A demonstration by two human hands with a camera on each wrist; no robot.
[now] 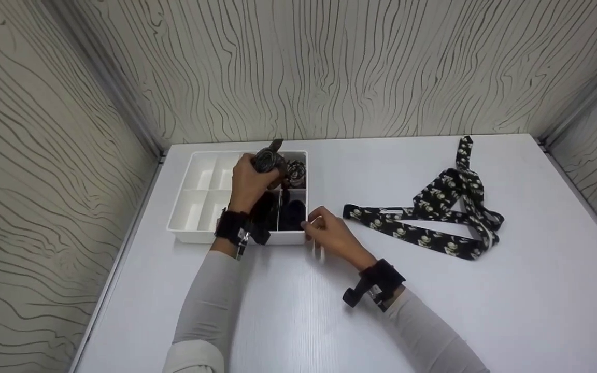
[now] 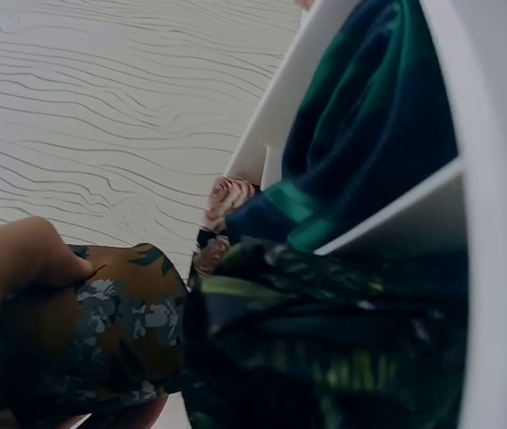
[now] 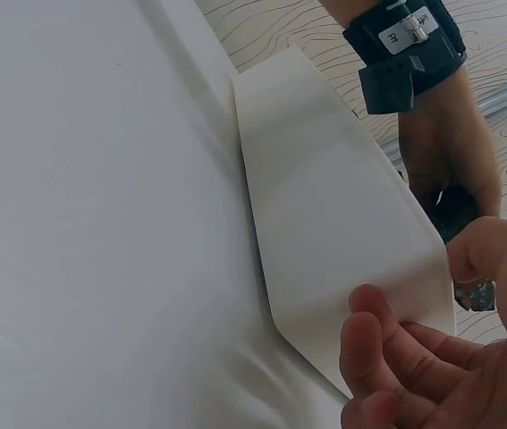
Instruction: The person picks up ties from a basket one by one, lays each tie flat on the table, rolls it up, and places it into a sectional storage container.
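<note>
My left hand (image 1: 249, 185) holds a rolled brown necktie (image 2: 137, 326) with a grey floral print, raised over the back of a white divided box (image 1: 189, 210). A short tail of the tie sticks up above the roll. At the box's front right corner, my right hand (image 1: 332, 235) pinches the wall, thumb over the rim and fingers outside. Rolled ties fill compartments on the right: a dark blue and green one (image 2: 378, 116), a dark leaf-print one (image 2: 325, 357) and a rose-print one (image 1: 296, 173). The left hand and forearm hide part of the box's middle.
A black necktie with a pale floral print (image 1: 428, 241) lies loosely looped on the white table (image 1: 288, 311), right of the box. Compartments on the box's left side show bare white floors. Wood-grain panels (image 1: 329, 67) stand behind the table and at both sides.
</note>
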